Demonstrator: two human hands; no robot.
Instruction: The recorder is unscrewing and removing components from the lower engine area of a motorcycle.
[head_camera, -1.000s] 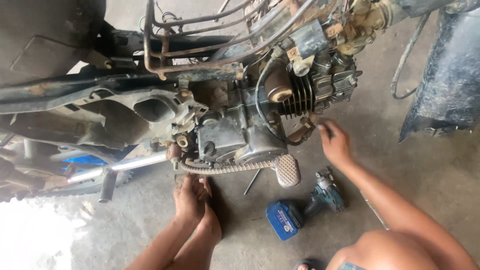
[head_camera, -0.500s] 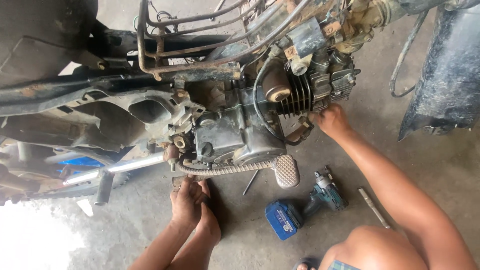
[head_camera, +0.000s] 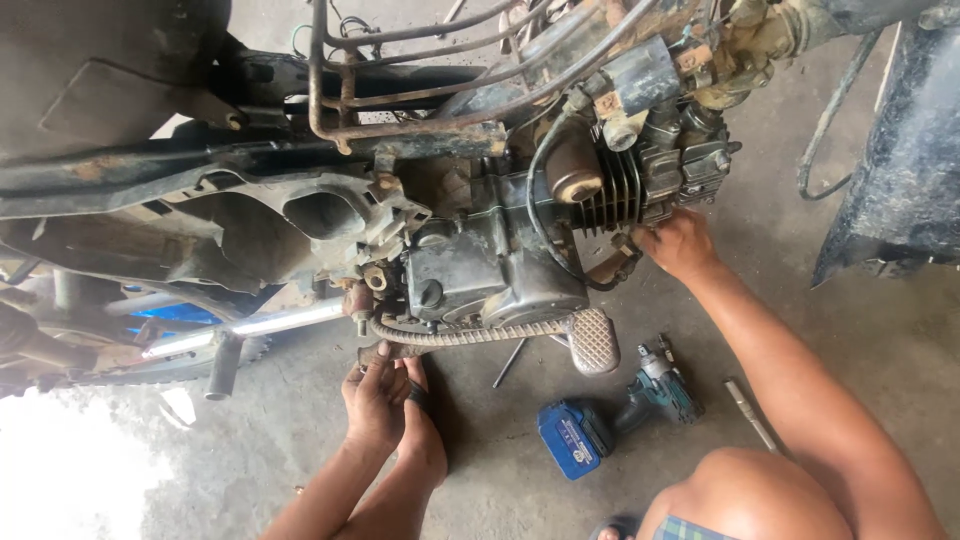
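Your right hand (head_camera: 682, 243) presses against the underside of the engine (head_camera: 520, 250), just below the finned cylinder (head_camera: 615, 190); its fingertips are tucked behind the metal, so you cannot tell whether they grip anything or how far they are spread. Your left hand (head_camera: 375, 400) sits lower, fingers curled and touching a small rusty part (head_camera: 385, 352) under the ribbed kick lever (head_camera: 470, 335), with your foot (head_camera: 425, 430) right beside it.

That lever runs roughly level across the view, its checkered pedal (head_camera: 595, 340) pointing toward your right arm. The engine's long axis also lies left to right, cylinder end toward your right hand. Frame tubes (head_camera: 400, 110) and cables cross above and hide its top.

On the concrete floor (head_camera: 880, 340), near your knee, lies a blue cordless impact driver (head_camera: 610, 420), with a thin metal rod (head_camera: 750, 415) beside it. Another rod (head_camera: 508, 362) lies beneath the pedal.
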